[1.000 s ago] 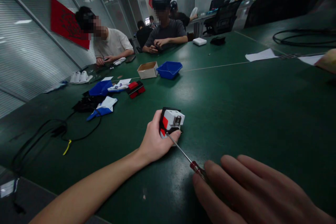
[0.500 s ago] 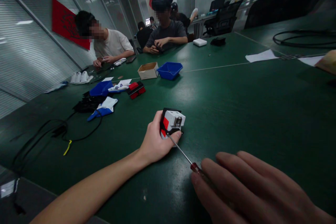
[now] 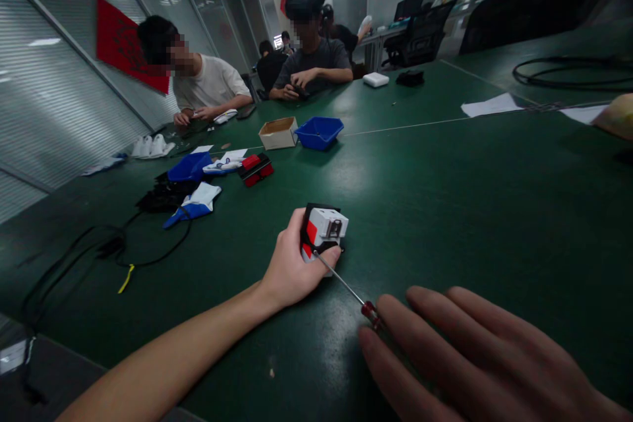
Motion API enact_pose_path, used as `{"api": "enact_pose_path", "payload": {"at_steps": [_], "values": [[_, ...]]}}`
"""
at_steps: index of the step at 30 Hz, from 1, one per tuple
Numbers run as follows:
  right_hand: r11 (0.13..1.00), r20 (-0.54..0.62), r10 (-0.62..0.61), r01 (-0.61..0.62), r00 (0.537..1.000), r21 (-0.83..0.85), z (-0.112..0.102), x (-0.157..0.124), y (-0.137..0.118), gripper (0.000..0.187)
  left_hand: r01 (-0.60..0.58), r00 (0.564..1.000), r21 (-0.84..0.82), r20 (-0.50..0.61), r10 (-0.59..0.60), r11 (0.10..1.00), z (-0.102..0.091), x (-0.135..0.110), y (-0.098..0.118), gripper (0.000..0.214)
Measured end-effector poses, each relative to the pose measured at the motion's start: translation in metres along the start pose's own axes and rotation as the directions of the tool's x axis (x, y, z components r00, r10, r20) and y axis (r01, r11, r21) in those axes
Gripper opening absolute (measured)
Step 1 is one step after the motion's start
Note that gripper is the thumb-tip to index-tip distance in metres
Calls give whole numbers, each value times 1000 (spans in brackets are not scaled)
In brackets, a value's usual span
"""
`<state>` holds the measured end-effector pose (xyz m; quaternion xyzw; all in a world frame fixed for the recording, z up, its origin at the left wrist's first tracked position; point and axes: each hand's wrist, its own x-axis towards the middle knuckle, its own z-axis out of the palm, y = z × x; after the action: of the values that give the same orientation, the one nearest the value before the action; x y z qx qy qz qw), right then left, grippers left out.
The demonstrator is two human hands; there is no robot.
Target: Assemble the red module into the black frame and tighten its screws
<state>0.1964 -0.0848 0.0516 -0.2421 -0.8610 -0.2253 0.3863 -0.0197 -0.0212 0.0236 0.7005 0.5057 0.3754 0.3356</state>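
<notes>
My left hand (image 3: 299,264) is wrapped round a small grey, red and black boxy device (image 3: 327,227), its thumb across the near side. A screwdriver (image 3: 346,283) with a thin steel shaft and a red, see-through handle slants from my right hand to the device, its tip at the device's near left edge. My right hand (image 3: 475,356) is close to the camera at the lower right, with thumb and fingers on either side of the handle. Most of the handle is hidden between them.
On the green table (image 3: 445,198) stand a blue bin (image 3: 319,133), a cardboard box (image 3: 277,134) and a red-black device (image 3: 256,170). Gloves (image 3: 194,206) and black cables (image 3: 148,260) lie to the left. Two people (image 3: 210,82) sit across the table.
My right thumb and fingers have shifted slightly along the screwdriver handle, showing a bit more of it. My left hand and the device stay in place.
</notes>
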Motion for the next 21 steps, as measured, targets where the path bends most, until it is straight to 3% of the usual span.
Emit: {"api": "enact_pose_path", "payload": {"at_steps": [21], "values": [[1000, 4, 21, -21, 1000, 1, 0, 3, 1, 30, 9, 1000, -8, 2, -9, 1000, 1, 0, 1, 40]]}}
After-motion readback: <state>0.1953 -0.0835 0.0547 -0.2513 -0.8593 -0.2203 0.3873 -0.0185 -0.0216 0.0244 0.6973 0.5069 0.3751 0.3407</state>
